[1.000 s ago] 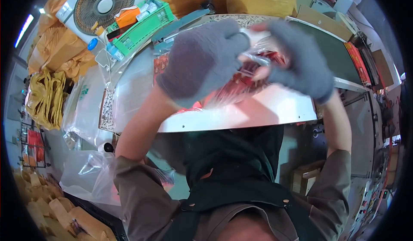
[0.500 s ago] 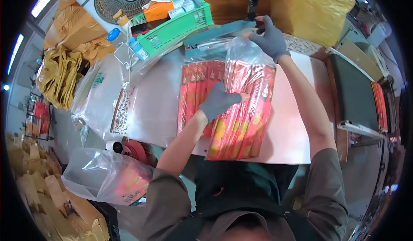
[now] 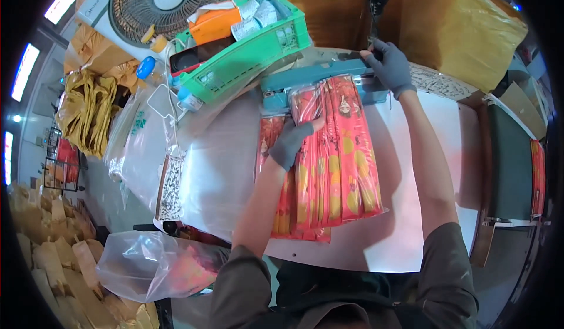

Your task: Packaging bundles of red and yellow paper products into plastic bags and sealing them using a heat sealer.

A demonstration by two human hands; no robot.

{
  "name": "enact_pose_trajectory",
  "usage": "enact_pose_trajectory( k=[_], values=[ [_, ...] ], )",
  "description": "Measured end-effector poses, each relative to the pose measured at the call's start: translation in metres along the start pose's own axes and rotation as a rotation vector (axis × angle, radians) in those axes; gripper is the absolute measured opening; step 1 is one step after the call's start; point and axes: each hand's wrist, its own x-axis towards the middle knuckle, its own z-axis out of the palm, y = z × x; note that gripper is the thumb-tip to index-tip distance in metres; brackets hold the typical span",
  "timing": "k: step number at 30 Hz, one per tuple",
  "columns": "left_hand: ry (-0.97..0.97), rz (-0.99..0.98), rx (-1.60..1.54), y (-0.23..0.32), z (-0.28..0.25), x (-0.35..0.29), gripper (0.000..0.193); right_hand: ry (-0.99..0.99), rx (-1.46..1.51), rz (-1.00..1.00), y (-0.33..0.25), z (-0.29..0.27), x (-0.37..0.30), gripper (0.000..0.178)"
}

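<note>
Red packets with yellow spots

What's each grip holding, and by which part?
The left grip holds a clear-wrapped red pack by its upper left side. The right grip touches the right end of the teal sealer; whether it clasps is unclear.

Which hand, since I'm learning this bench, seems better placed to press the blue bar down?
Probably the right hand: it is at the blue bar's right end, while the left hand has its thumb over the red packet's left side.
</note>
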Motion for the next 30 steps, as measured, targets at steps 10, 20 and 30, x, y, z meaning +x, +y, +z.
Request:
enact_pose_trajectory(
  k=[10, 20, 30],
  values=[
    [-0.002, -0.013, 0.004, -0.016, -0.01, 0.01, 0.056, -0.042, 0.002, -0.015, -0.001, 0.004, 0.005, 0.033],
    [0.211, 0.007, 0.947, 0.046, -0.017, -0.044, 0.067, -0.203, 0.436, 0.118, -0.008, 0.021, -0.121, 0.101],
    [0.338, 0.018, 1.145, 0.006, -0.042, -0.125, 0.076, -0.682, 1.486, 0.79, -0.119, 0.028, -0.233, 0.058]
  ],
)
